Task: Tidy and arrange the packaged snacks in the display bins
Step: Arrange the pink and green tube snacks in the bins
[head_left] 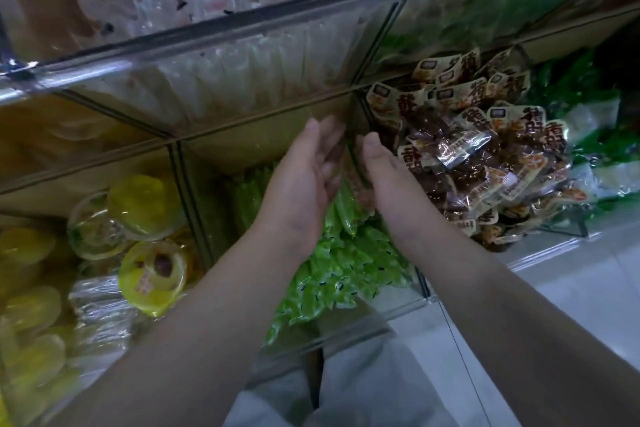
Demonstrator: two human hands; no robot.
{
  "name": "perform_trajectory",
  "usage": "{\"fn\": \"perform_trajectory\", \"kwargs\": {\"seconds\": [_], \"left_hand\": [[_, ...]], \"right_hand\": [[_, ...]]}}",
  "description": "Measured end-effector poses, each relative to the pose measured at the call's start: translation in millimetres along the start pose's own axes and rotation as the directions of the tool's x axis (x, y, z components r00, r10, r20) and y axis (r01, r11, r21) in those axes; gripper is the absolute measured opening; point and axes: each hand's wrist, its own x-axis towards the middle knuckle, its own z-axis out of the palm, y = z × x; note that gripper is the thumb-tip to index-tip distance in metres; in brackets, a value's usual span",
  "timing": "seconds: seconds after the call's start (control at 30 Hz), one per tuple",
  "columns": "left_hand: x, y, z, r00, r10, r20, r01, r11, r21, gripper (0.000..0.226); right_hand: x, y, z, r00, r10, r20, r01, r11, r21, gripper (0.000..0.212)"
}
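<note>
A left hand [304, 180] and right hand [388, 180] press green packets [346, 204] upright between them in the middle bin [329, 333], left fingers [327, 135] straight, right fingers hidden; squaring up seems underway, with lining them in the bin likely next.

Bare left hand [302, 180] and right hand [388, 180]; pale grey trousers [367, 392] below.

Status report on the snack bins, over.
Left hand and right hand, fingers straight, pressing a bunch of green plastic snack packets between them. Middle clear plastic bin. Brown-wrapped snacks heaped alongside, not in the way.
</note>
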Motion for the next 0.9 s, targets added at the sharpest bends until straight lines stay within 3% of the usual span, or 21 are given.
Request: {"fn": "perform_trajectory", "kwargs": {"seconds": [0.13,0.33,0.47,0.6,0.73,0.9], "left_hand": [[24,-18,-5,0.994,-0.09,-0.066,0.089,0.996,-0.019,0.045],[51,-43,-19,0.969,-0.228,-0.098,0.225,0.973,-0.043,0.048],[66,-57,-29,0.942,-0.289,-0.171,0.29,0.957,-0.024,0.05],[69,-60,-39,0.92,-0.277,-0.276,0.287,0.958,-0.005,0.032],[61,-56,-49,0.923,-0.272,-0.272,0.301,0.951,0.071,0.035],[52,-62,-52,0.946,-0.268,-0.185,0.275,0.961,0.017,0.04]], "right_hand": [[22,12,0,0.991,0.126,0.04,-0.124,0.991,-0.049,0.058],[55,40,14,0.97,0.243,0.023,-0.238,0.963,-0.13,0.06],[66,47,25,0.964,0.263,0.038,-0.252,0.95,-0.185,0.053],[75,57,30,0.972,0.234,0.006,-0.223,0.931,-0.291,0.05],[70,71,32,0.965,0.261,0.029,-0.255,0.957,-0.137,0.047],[59,72,26,0.977,0.211,0.021,-0.209,0.975,-0.078,0.04]]}}
